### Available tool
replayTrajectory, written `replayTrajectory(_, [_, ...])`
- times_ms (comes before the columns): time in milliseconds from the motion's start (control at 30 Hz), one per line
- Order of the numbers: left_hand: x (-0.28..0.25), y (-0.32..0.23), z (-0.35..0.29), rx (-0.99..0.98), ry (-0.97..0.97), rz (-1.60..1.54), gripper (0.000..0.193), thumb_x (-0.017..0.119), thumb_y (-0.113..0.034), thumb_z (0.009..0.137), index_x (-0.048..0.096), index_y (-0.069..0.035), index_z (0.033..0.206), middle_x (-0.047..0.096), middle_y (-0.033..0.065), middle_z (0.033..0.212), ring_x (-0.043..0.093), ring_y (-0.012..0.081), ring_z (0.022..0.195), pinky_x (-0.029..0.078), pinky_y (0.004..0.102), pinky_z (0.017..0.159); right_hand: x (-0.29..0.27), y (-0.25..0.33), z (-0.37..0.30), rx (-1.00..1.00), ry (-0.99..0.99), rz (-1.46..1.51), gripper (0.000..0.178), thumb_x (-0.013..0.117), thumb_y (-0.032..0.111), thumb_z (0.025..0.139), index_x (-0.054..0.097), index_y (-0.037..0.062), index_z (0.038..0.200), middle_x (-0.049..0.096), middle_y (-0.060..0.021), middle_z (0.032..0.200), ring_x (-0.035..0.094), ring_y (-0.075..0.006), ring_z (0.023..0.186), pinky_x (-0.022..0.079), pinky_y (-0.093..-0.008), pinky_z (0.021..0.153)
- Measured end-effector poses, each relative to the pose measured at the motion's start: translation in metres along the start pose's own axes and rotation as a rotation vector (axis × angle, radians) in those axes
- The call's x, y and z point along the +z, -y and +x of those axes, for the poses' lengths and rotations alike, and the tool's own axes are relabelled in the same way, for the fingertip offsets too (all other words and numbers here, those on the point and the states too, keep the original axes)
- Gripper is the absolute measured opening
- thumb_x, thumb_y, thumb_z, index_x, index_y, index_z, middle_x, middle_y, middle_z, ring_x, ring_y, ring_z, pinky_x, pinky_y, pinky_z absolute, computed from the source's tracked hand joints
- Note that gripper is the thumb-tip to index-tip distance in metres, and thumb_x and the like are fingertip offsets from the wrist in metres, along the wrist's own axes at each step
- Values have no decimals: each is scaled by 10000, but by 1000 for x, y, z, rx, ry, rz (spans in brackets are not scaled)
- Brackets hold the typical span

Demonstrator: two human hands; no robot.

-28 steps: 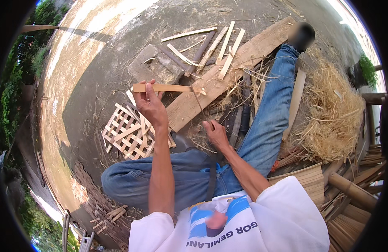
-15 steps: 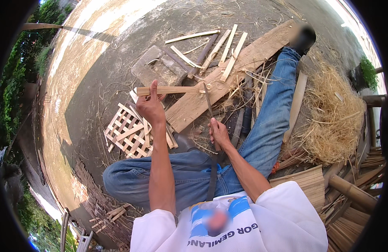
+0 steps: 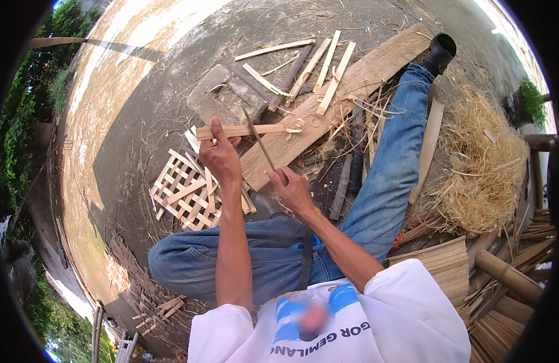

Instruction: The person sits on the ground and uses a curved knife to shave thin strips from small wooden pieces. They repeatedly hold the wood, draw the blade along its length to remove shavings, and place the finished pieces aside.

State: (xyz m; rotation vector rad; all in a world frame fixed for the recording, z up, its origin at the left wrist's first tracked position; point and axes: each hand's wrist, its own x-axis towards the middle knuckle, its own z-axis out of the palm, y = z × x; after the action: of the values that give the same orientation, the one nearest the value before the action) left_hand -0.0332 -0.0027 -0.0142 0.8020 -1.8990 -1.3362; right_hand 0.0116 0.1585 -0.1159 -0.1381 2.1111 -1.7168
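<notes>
A flat bamboo strip (image 3: 264, 129) is gripped near its left end by my left hand (image 3: 220, 156), the thumb laid up along it. Its right end rests over a long wooden plank (image 3: 309, 130) and carries a curled shaving. My right hand (image 3: 291, 190) is wrapped round the handle of a long thin knife (image 3: 259, 138). The blade slants up and left, crossing the strip near its middle; whether the edge touches it I cannot tell. Below my left hand lies a woven lattice of pale strips (image 3: 185, 190), with loose pieces on top.
Beyond the strip sits a concrete block (image 3: 216, 94). Several cut strips (image 3: 328, 63) lie on and beside the plank. At right is a heap of fine shavings (image 3: 479, 163), next to my outstretched leg (image 3: 394, 139). A bamboo pole (image 3: 509, 277) and split slats are at lower right.
My right hand has moved left and up with the knife. The blade has gone from the strip's right end to its middle and tilts further left. My left hand has barely shifted.
</notes>
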Motion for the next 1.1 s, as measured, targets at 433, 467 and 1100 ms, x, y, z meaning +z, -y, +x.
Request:
replayTrajectory(433, [-3, 2, 4, -26, 75, 192, 401, 367, -333, 1122, 584, 5, 1141, 638, 133, 755, 688, 199, 592, 587, 322, 535, -12, -52, 1, 314, -70, 49, 542, 608, 481, 1013, 580, -30, 834, 520, -153, 634, 481, -247, 595, 437, -422, 605])
replayTrajectory(467, [2, -5, 3, -5, 77, 209, 395, 360, -326, 1124, 580, 0, 1155, 628, 137, 760, 662, 200, 571, 558, 327, 527, -17, -47, 2, 417, -25, 123, 539, 607, 481, 1015, 577, -27, 835, 508, -144, 631, 468, -223, 598, 433, -415, 601])
replayTrajectory(1100, [-1, 4, 5, 41, 50, 230, 353, 338, -294, 1129, 551, -15, 1170, 581, 112, 761, 589, 178, 542, 487, 323, 519, -28, -16, -12, 10, 82, -78, 487, 624, 408, 1028, 549, -26, 821, 413, -109, 617, 380, -183, 595, 407, -385, 557])
